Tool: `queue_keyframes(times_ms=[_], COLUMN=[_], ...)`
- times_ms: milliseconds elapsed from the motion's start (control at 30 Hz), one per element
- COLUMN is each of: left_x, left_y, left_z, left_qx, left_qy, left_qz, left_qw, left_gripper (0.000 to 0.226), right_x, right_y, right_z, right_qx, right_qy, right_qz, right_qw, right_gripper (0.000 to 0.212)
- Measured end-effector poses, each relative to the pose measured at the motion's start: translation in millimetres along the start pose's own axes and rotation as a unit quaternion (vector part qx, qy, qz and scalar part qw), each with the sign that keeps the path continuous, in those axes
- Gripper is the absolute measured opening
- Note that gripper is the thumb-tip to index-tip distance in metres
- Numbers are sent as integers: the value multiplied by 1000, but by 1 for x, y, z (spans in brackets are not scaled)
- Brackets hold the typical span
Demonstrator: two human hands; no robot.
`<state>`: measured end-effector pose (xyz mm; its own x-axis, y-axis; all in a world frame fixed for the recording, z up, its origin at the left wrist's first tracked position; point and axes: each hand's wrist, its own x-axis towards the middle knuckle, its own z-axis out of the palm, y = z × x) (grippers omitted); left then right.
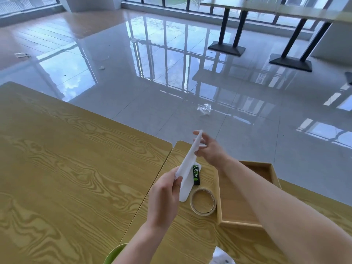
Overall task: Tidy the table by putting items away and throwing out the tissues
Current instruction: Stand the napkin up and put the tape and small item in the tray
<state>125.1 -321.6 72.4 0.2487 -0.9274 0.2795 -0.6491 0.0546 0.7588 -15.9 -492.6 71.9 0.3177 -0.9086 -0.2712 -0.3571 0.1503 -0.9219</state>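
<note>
In the head view, the white tissue (187, 168) is held up in the lower middle of the frame, above the table (76, 168). The left hand (165, 197) pinches its bottom end. The right hand (209, 149) pinches its top end, other fingers loose. Below lie a glue stick (196, 175) and a tape roll (202, 201), beside a wooden tray (219, 197). It seems best to scrunch the tissue small and hold it tight. I see no bin.

The tissue (186, 168) I hold covers part of the glue stick (196, 176), whose label is too small to read. The bottom edge cuts off a green object (115, 253).
</note>
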Motion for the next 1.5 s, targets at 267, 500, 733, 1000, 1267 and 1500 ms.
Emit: queue_keyframes(times_ms=[267,500,733,1000,1267,1500], left_x=[23,40,42,28,-47,-24], left_y=[-14,-22,-22,-22,-13,-29], left_z=[-1,-7,-4,-11,64,92], left_qx=[9,27,26,-40,-20,106], left_qy=[22,28,19,76,-81,-163], left_qz=[-24,-30,-24,-78,-311,-285], left_qw=[999,999,999,993,947,939], left_gripper=[24,19,25,43,21,28], right_x=[37,56,60,52,34,43], right_y=[-19,-23,-25,-11,58,74], right_z=[21,31,32,20,42,57], right_qx=[-50,-75,-92,-109,-328,-385], right_qy=[19,35,37,83,43,57], right_qz=[13,10,5,19,68,58], right_qw=[998,996,995,990,941,919], right_gripper=[46,48,42,47,32,38])
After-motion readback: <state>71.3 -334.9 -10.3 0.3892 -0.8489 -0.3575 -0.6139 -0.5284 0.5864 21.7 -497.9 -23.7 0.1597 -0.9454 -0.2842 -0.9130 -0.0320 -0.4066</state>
